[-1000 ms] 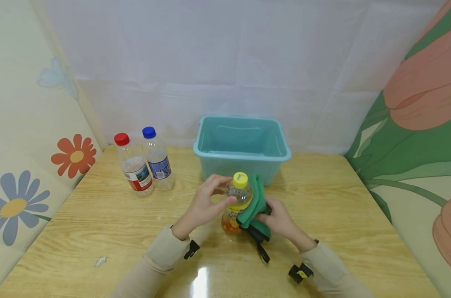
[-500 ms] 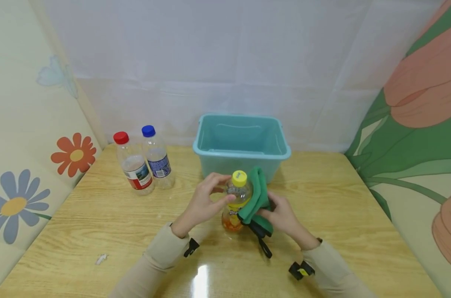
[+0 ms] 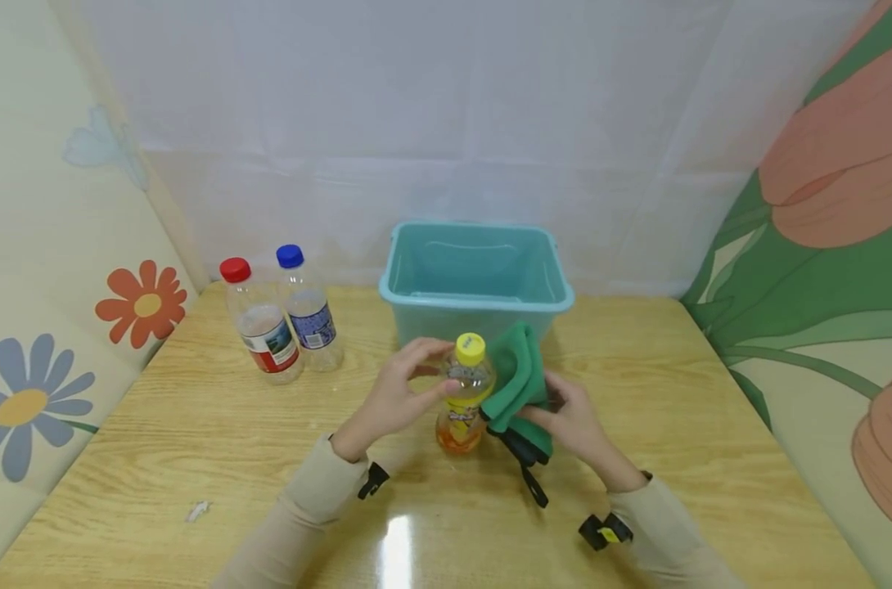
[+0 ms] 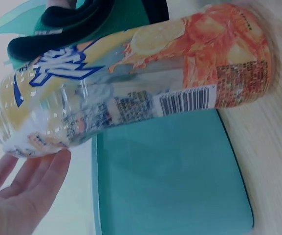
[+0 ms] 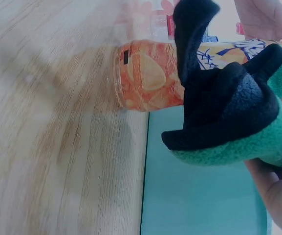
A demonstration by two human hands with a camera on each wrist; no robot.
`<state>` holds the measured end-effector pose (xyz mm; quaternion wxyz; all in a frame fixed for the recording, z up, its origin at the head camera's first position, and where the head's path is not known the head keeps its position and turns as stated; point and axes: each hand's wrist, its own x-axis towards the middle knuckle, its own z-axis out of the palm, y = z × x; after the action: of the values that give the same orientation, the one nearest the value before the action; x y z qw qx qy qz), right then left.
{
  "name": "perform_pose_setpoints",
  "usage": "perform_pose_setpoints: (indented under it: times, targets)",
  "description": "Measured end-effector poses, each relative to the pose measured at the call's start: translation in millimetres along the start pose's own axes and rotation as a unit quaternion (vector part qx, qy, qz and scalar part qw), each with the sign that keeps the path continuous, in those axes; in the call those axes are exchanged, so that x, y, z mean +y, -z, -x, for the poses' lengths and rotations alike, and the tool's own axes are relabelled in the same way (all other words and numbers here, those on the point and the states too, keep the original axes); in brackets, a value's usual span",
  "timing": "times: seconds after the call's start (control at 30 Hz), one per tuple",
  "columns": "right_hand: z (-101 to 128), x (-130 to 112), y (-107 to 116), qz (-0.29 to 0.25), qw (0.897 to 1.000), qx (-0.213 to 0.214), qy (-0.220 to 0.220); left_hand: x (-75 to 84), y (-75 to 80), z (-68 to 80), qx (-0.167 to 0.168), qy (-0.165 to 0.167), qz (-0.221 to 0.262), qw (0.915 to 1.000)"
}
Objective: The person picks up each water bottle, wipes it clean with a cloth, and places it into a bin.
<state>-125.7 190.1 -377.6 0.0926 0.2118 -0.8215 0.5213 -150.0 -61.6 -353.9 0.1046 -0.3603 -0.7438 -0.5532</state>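
Note:
My left hand (image 3: 398,401) holds an upright clear plastic bottle (image 3: 461,413) near its shoulder, thumb on the near side and fingers behind. The bottle has a yellow cap (image 3: 470,349) and an orange-and-lemon label, plain in the left wrist view. My right hand (image 3: 574,417) grips a folded green cloth (image 3: 520,380) with black edging and a hanging black loop (image 3: 534,488). The cloth is beside the bottle's right side. In the right wrist view the cloth (image 5: 238,147) partly hides the bottle (image 5: 148,78); whether they touch is unclear.
Behind the hands stands a light-blue plastic bin (image 3: 475,304). Two clear bottles, one with a red cap (image 3: 236,270) and one with a blue cap (image 3: 290,256), stand at the back left of the wooden table (image 3: 195,433). A small white scrap (image 3: 198,511) lies at front left.
My right hand and the green cloth have shifted slightly to the right, and the cloth's top has swung up and right. The left hand keeps hold of the bottle, which has barely moved.

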Motion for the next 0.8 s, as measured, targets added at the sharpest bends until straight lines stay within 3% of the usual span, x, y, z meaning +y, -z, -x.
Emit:
perform_pose_setpoints:
  times: [0.4,0.8]
  targets:
    - [4,5,7,-0.003,1.000,0.003,0.014,-5.5,16.6,-8.7,-0.073,-0.003,0.058,0.9957]
    - [5,6,7,0.000,0.999,0.001,0.049,-8.0,22.0,-10.5,-0.091,0.002,0.077,0.9929]
